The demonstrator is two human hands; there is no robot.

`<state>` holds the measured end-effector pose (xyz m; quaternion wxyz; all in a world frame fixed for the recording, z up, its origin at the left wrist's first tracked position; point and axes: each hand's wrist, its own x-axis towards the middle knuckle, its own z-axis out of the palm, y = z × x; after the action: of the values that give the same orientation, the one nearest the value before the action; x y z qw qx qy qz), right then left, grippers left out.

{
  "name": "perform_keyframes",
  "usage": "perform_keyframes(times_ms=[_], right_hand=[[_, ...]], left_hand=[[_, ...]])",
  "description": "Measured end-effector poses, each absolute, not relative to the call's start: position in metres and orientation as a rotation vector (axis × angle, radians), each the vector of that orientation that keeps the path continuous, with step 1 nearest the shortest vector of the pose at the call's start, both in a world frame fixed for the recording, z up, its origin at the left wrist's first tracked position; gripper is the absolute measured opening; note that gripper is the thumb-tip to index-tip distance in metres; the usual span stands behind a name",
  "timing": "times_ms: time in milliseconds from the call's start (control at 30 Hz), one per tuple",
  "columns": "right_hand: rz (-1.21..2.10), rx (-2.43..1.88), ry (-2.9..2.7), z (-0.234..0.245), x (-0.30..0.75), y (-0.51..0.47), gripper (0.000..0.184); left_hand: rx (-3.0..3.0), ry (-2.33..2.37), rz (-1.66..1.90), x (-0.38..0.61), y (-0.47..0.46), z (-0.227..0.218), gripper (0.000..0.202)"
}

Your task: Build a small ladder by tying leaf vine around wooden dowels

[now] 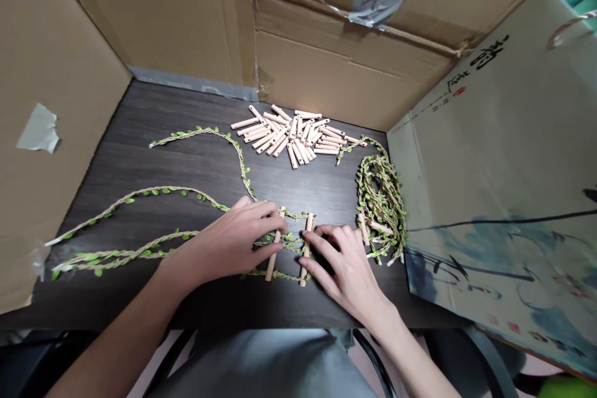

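Note:
Two short wooden rods are joined by leafy twine like ladder rungs in front of me. On the left rod [271, 266], my left hand [236, 233] has its fingertips and thumb closed. My right hand [342, 261] grips the right rod [310, 222] with the index finger and thumb placed apart along it. Green-leaved twine [289, 276] runs between the rods at both ends and near the middle. From under my left hand, loose strands of twine [153, 190] trail leftward, with white-wrapped tips. Part of the left rod is hidden by my fingers.
A pile of pale wooden rods with holes [284, 130] lies at the back. To the right sits a coiled bundle of leafy twine [380, 199] with a few rods by it. Cardboard walls [186, 31] and a printed paper bag [494, 168] enclose the dark table [125, 161].

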<state>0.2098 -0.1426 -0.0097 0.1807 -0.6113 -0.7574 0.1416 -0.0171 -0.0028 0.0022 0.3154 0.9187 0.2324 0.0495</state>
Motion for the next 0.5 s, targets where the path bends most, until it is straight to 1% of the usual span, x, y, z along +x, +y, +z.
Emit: perform_keyframes(times_ms=[200, 367, 500], right_hand=[[0.401, -1.721, -2.130, -0.0114, 0.2068, -0.1418, 0.037], [0.387, -1.721, -2.145, -0.0138, 0.2077, -0.1416, 0.038], [0.383, -1.707, -2.144, -0.0157, 0.2077, -0.1433, 0.038]], left_hand=[[2.412, 0.632, 0.117, -0.0167, -0.0039, 0.0046, 0.013], [2.425, 0.633, 0.110, -0.0207, -0.0044, 0.0092, 0.025], [2.423, 0.631, 0.060, -0.0217, -0.0043, 0.0079, 0.023]])
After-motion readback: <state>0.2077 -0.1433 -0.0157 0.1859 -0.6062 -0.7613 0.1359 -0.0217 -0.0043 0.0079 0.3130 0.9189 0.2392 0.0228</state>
